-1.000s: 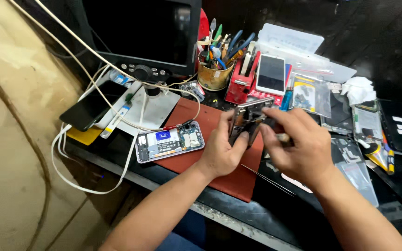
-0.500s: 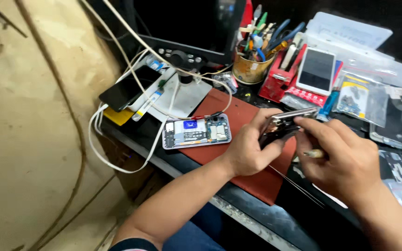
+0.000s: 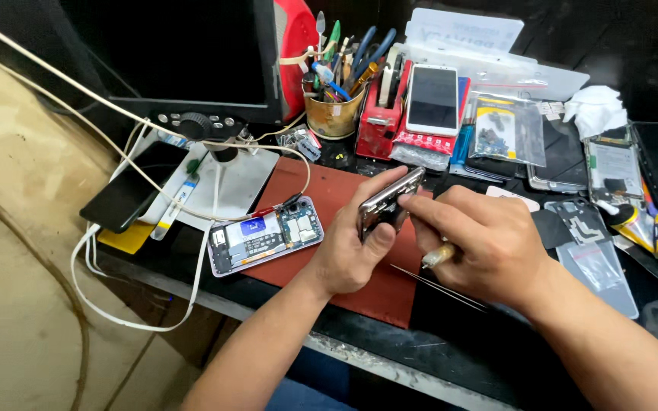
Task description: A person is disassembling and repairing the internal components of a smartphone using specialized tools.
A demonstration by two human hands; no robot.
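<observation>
Left hand (image 3: 348,255) is clenched on the phone (image 3: 390,199), held tilted above the red mat (image 3: 329,198), long axis up-right. Right hand (image 3: 489,243) pinches a tool (image 3: 439,256), touching the phone's right edge.

A phone frame (image 3: 390,199) is held between the hands, the left hand (image 3: 352,247) to its left and the right hand (image 3: 489,243) to its right, above a mat (image 3: 321,190) laid on the surface (image 3: 451,358). An opened phone (image 3: 264,234) lies at the mat's left edge, with tweezers (image 3: 439,288) near the right hand. Farther back, a tool cup (image 3: 334,114) is set left of a propped phone (image 3: 432,99).
</observation>
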